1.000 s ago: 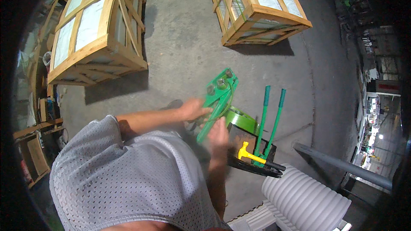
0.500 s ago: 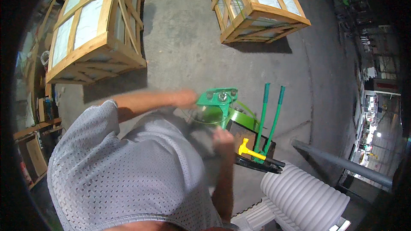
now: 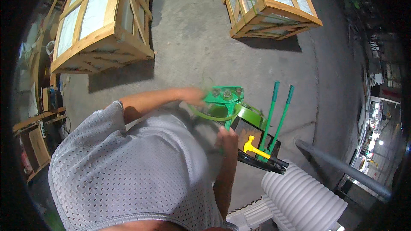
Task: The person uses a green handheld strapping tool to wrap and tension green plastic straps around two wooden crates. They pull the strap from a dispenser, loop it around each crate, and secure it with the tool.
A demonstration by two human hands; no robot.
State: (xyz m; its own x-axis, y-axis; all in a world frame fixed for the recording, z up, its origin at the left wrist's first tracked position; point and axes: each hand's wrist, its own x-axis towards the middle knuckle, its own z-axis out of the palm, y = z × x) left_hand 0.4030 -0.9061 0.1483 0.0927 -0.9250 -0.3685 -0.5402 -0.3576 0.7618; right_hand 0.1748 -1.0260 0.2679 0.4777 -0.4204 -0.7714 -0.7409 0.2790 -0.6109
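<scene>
My left hand point(image 3: 193, 96), blurred by motion, is at the left end of a green metal tool head point(image 3: 227, 95) with round bolts; its fingers cannot be made out. A thin loop of green strap point(image 3: 201, 114) curves below that hand and past the tool. Just under the tool's lower arm, my right hand point(image 3: 227, 139) is closed; what lies inside its fingers is hidden. Behind the tool sits a bright green coil point(image 3: 251, 116). Right of my right hand, a yellow hammer point(image 3: 257, 149) with a black grip lies on a dark-edged tray point(image 3: 242, 134).
Two long green handles point(image 3: 278, 107) stand up from the tray. A white ribbed cylinder point(image 3: 302, 194) and a grey pipe point(image 3: 342, 166) are at the lower right. Wooden crates stand far left point(image 3: 113, 38) and far right point(image 3: 265, 6) on the concrete floor.
The view has shifted slightly, so the crates and tools sit a little further right. The green strap loop now shows more clearly below my left hand. My right hand stays by the tool's lower arm.
</scene>
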